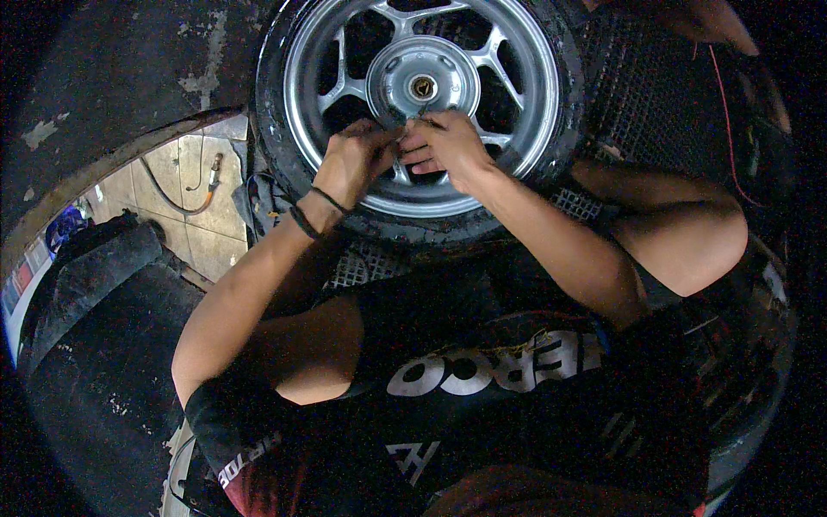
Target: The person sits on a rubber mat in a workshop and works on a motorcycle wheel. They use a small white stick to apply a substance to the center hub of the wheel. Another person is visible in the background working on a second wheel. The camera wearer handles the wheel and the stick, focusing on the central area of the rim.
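Note:
A silver alloy wheel [541, 103] with a black tyre [274, 142] lies flat in front of me. At its middle is a round hub [388, 73] with a brass-coloured bore [422, 87]. My left hand [355, 159] is over the lower left of the rim, fingers pinched together just below the hub. My right hand [446, 148] meets it there, its thumb and fingers curled and closed near the hub's lower edge. Something thin and dark shows by the right fingertips, too small to name. What the left fingers hold is hidden.
Black perforated matting [637, 77] lies right of the tyre. At the left, a hose with an orange fitting [205, 203] rests on tan tiles [164, 185], below a large scuffed dark surface [112, 77]. A red cord [725, 112] hangs at the upper right.

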The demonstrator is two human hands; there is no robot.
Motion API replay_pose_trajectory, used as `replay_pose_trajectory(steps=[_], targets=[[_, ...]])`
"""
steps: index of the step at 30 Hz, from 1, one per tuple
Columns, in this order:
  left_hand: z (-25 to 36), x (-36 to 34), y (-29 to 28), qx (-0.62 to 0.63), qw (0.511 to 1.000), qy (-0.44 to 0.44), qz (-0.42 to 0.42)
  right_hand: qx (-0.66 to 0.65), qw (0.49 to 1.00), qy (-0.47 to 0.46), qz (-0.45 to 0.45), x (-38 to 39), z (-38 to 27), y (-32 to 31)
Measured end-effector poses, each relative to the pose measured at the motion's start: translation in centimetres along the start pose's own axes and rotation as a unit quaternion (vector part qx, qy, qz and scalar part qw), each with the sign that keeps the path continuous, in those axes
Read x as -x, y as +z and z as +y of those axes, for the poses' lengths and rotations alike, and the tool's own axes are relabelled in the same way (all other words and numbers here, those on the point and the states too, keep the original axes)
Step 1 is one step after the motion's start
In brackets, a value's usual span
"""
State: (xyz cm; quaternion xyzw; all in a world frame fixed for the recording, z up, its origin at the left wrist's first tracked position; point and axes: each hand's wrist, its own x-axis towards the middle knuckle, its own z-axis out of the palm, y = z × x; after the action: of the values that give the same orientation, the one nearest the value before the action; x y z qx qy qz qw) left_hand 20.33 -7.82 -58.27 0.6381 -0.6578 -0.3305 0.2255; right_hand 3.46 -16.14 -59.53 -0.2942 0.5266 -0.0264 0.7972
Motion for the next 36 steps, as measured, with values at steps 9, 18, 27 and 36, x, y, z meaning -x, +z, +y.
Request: replay_pose_trajectory(steps=[9, 18, 27, 36], targets=[[0.5, 0.5, -0.3, 0.032, 0.999, -0.036, 0.001, -0.007, 1.000, -0.008, 0.013, 0.1, 0.2, 0.4], [-0.1, -0.1, 0.1, 0.028, 0.998, -0.046, -0.012, -0.009, 1.000, 0.017, 0.006, -0.6, -0.1, 0.0], [-0.1, -0.5, 1.0, 0.019, 0.999, -0.041, 0.000, -0.002, 0.999, 0.030, 0.031, -0.7, -0.4, 0.0], [0.6, -0.6, 1.7, 0.030, 0.999, -0.026, 0.020, 0.031, 0.998, 0.035, 0.040, -0.4, -1.0, -0.2]])
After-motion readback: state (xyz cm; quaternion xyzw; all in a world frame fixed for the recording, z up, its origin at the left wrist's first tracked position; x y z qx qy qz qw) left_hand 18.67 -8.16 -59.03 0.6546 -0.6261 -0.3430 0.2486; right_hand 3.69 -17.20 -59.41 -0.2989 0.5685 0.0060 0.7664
